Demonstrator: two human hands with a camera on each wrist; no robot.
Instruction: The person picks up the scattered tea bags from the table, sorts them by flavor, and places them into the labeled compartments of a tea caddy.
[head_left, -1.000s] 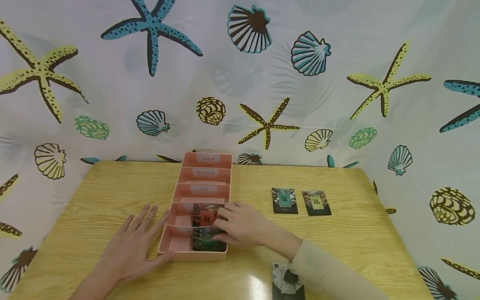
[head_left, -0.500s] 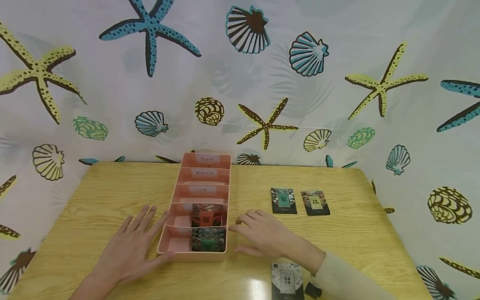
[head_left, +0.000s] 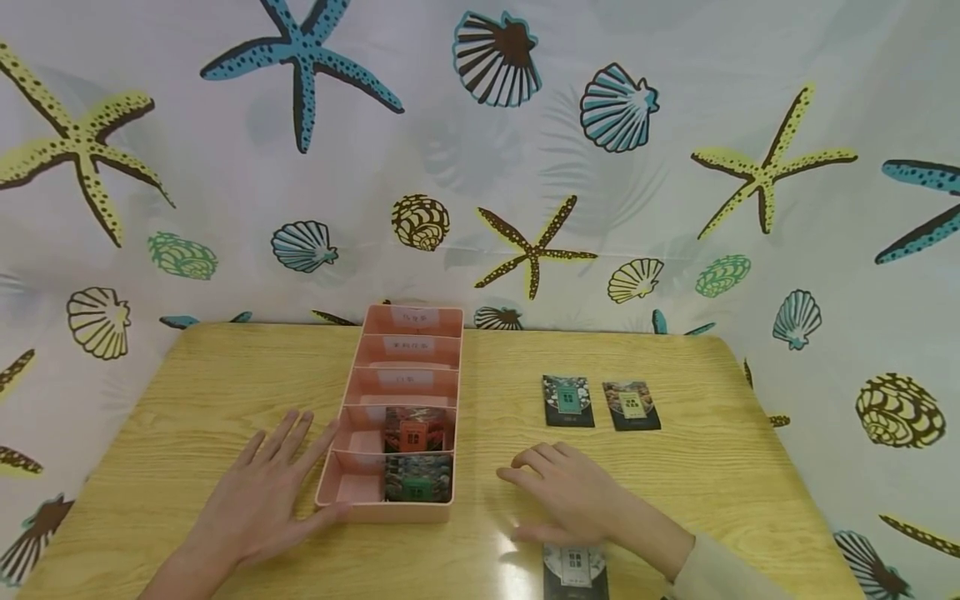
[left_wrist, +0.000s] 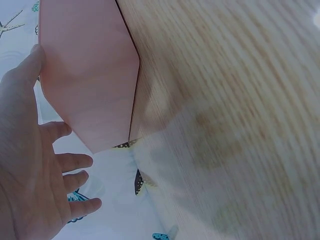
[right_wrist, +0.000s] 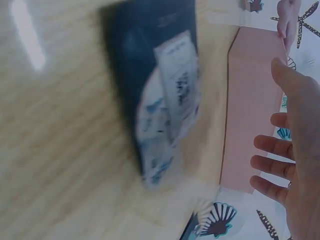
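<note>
A long pink divided box [head_left: 390,514] stands left of the middle of the table. My left hand [head_left: 255,504] rests against its near left corner, fingers spread and thumb at the front rim; the left wrist view shows the pink outer wall [left_wrist: 92,75] beside the fingers. In the nearest compartment lies a green-labelled packet [head_left: 417,482], and a red-labelled packet [head_left: 415,432] lies in the one behind it. My right hand [head_left: 577,496] hovers with loosely bent fingers, holding nothing. It partly covers a white-labelled packet [head_left: 575,573] near the front edge, seen blurred as a black-and-white packet [right_wrist: 167,90] in the right wrist view.
A teal-labelled packet [head_left: 567,402] and a yellow-labelled packet [head_left: 632,406] lie side by side at the back right of the wooden table [head_left: 712,467]. Paper labels [head_left: 406,380] mark the box's rear compartments. A shell-and-starfish cloth [head_left: 480,167] hangs behind the table.
My right hand has let go of the green-labelled packet in the nearest compartment and moved right and toward me, over the white-labelled packet. My left hand has stayed put at the box.
</note>
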